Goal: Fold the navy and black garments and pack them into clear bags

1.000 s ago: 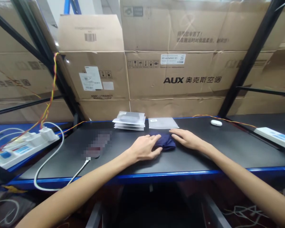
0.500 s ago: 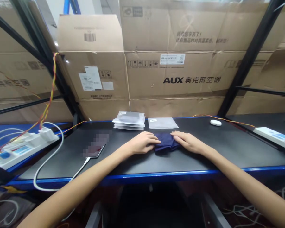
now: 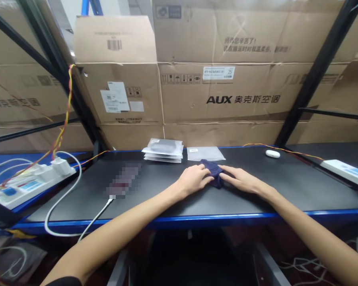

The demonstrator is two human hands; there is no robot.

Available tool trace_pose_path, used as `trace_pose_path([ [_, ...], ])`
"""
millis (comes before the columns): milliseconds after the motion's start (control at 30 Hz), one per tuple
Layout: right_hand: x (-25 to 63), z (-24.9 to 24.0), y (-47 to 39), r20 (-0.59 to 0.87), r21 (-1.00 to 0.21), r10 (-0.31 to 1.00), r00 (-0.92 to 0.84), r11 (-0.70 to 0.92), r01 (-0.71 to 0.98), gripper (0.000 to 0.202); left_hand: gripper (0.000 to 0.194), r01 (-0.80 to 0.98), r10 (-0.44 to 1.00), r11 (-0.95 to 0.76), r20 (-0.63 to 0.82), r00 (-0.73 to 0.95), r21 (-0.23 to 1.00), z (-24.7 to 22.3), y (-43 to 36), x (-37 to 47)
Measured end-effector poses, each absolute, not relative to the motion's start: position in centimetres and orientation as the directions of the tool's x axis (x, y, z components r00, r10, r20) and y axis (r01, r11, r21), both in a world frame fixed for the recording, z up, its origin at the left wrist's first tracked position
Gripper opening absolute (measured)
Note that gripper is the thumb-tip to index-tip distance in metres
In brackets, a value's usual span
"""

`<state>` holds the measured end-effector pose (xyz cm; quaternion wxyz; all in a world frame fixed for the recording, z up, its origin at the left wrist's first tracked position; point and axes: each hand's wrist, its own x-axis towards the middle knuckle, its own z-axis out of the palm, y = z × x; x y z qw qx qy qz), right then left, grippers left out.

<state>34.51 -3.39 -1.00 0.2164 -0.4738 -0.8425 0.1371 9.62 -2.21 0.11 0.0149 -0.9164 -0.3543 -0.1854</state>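
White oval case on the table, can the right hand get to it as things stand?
Probably yes: the white oval case lies beyond the right hand, with bare black tabletop between, though that hand's fingers are at the dark blue cloth.

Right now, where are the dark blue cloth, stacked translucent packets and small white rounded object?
Dark blue cloth (image 3: 216, 170), head view: fabric near its middle.
Stacked translucent packets (image 3: 164, 147), head view: top face.
Small white rounded object (image 3: 272, 154), head view: its upper side.

From here, I see the left hand (image 3: 193, 178) hiding part of the navy cloth (image 3: 214, 167); pixelation obscures a cabled object (image 3: 124, 180).
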Motion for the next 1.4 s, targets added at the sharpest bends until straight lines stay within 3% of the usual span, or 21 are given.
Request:
trace_pose_path([
  [233,34.6,-1.6,-3.1,0.224,-0.353,0.871,-0.438,0.491,0.796,0.061,0.021,0.635,0.73,-0.678,0.445,0.519,0.37,1.0,-2.5,9.1],
  [333,35.0,-1.7,-2.7,0.219,-0.343,0.855,-0.471,0.519,0.783,0.058,0.032,0.611,0.745,-0.657,0.501,0.439,0.442,1.8,-2.9,8.2],
  [500,35.7,-1.5,-2.5,0.2,-0.383,0.845,-0.495,0.533,0.755,0.055,0.03,0.672,0.714,-0.664,0.547,0.437,0.329,2.4,-3.4,5.8],
  [667,36.0,-1.2,-2.6,0.183,-0.415,0.848,-0.497,0.525,0.743,0.053,0.029,0.87,0.859,-0.459,0.337,0.384,0.178,1.9,-3.5,3.8],
  [800,36.2,-1.3,-2.5,0.184,-0.445,0.848,-0.497,0.522,0.727,0.052,0.029,0.918,0.903,-0.392,0.219,0.371,0.062,1.8,-3.4,3.1],
  [967,36.9,-1.5,-2.2,0.166,-0.506,0.862,-0.478,0.491,0.709,0.052,0.025,0.908,0.87,-0.419,0.288,0.4,0.004,1.8,-3.4,3.5],
  [1167,36.1,-0.7,-2.7,0.28,-0.615,0.866,-0.414,0.493,0.615,0.046,0.029,0.802,0.733,-0.593,0.458,0.502,0.07,2.1,-4.4,4.5],
  [1300,34.6,-0.8,-3.4,0.301,-0.513,0.824,-0.481,0.565,0.646,0.049,0.045,0.733,0.681,-0.679,0.41,0.607,0.042,1.8,-4.7,5.4],
  [1400,34.2,-1.4,-3.5,0.248,-0.413,0.809,-0.533,0.586,0.698,0.053,0.038,0.747,0.706,-0.664,0.333,0.626,0.003,1.3,-4.4,5.7],
])
